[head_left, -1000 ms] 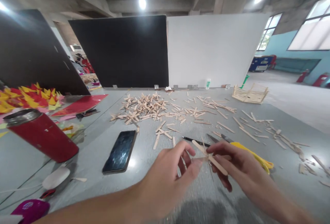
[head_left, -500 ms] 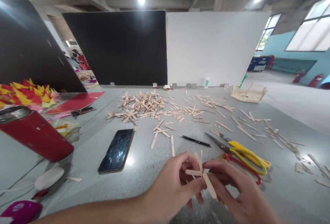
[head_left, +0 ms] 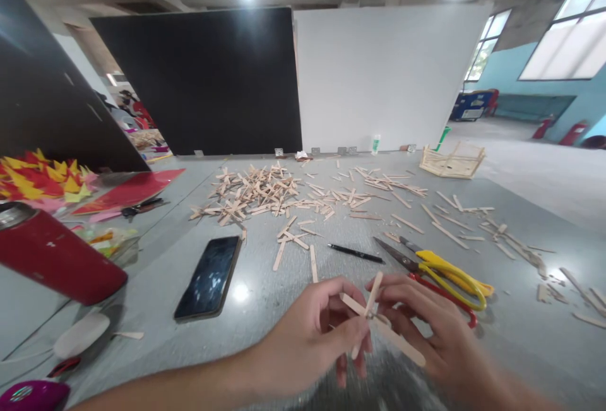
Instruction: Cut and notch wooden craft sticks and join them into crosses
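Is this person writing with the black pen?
No, the black pen lies on the table while the left hand and right hand handle crossed wooden sticks.

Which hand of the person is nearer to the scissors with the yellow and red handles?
The right hand. It is just on the near side of the scissors. The left hand is farther away, to their left.

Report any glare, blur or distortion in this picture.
Head view: glare spots the grey tabletop beside the black rectangular phone; head view: the bare right hand softens toward the wrist; head view: the red cylindrical bottle looks stretched at the left edge.
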A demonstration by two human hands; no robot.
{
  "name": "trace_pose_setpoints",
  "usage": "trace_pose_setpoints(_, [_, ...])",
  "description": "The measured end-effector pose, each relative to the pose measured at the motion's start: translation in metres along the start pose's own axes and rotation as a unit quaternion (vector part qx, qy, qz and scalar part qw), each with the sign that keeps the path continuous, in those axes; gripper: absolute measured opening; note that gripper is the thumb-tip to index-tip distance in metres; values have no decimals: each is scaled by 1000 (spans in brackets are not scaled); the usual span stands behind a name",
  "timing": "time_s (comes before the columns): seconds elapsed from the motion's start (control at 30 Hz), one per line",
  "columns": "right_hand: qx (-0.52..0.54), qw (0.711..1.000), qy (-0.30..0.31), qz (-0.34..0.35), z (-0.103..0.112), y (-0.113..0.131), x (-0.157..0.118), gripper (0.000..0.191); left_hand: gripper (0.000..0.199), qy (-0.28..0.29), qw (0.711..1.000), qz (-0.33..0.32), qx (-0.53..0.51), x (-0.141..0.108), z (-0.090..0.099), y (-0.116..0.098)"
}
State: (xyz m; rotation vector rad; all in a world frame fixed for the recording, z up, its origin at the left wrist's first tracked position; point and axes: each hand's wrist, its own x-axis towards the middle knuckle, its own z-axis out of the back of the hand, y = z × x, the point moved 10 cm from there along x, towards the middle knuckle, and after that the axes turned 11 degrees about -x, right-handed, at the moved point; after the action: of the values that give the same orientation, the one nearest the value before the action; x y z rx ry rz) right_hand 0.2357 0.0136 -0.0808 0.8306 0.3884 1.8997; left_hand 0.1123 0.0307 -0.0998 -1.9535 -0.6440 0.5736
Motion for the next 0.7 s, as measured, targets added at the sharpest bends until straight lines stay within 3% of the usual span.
trace_pose_setpoints(0.1, [28, 999, 24, 17, -6, 3, 0, 14, 45, -3, 1000, -1, 2, 0, 1, 1])
trace_pose_setpoints(0.23, [52, 997, 42, 38, -11, 9, -3, 16, 41, -10, 1000, -4, 15, 2, 8, 6])
trace_pose_setpoints(0.33, [108, 992, 56, -44, -21, -5, -6, 17, 34, -20, 999, -17, 24, 5, 14, 6])
trace_pose_setpoints(0.43, [258, 955, 63, -133, -33, -19, -12, 32, 28, -46, 997, -32, 46, 6, 21, 4])
trace_pose_setpoints(0.5, [302, 937, 48, -167, -34, -26, -13, 38, 24, -64, 995, -38, 72, 6, 25, 3])
trace_pose_setpoints(0.6, [151, 971, 17, -185, -23, -32, -12, 35, 21, -110, 987, -60, 99, 4, 35, -1])
trace_pose_setpoints(0.7, [-96, 984, 93, -121, -29, -14, -13, 22, 21, -169, 975, -93, 108, 2, 49, -9])
